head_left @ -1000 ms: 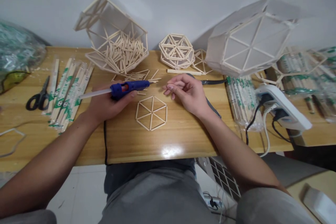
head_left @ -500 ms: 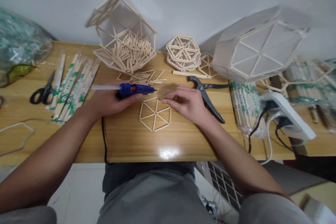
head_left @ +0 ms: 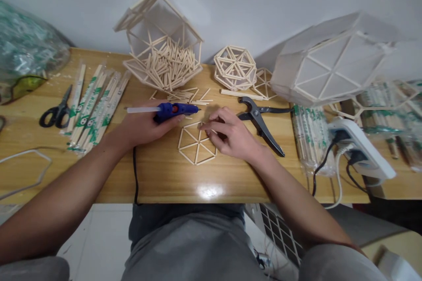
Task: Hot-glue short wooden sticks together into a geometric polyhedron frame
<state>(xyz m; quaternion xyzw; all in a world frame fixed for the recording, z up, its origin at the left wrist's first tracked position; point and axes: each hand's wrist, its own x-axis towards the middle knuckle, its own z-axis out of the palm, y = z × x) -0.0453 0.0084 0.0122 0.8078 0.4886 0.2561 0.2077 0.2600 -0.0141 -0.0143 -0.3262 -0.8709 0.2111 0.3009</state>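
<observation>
My left hand (head_left: 145,128) is wrapped round a blue glue gun (head_left: 174,111), whose nozzle points right, just above the top of a small wooden hexagon. Six spokes meet at the centre of this hexagon (head_left: 198,142), which lies flat on the table. At the hexagon's upper right side is my right hand (head_left: 231,134), its fingers bent and apart, fingertips touching or just over the sticks. Nothing shows between those fingers. Behind the glue gun lie short loose sticks (head_left: 181,95).
A stick-filled lattice container (head_left: 171,66) stands behind. Pliers (head_left: 260,123) lie right of my right hand, near wrapped chopsticks (head_left: 311,140) and a power strip (head_left: 362,147). Scissors (head_left: 59,112) and more wrapped chopsticks (head_left: 95,109) lie left. A large white lantern-like frame (head_left: 329,61) stands back right.
My right hand's fingers have spread from a pinch and shifted over the hexagon's upper right edge. The glue gun sits slightly higher relative to the hexagon. The whole view has shifted a little.
</observation>
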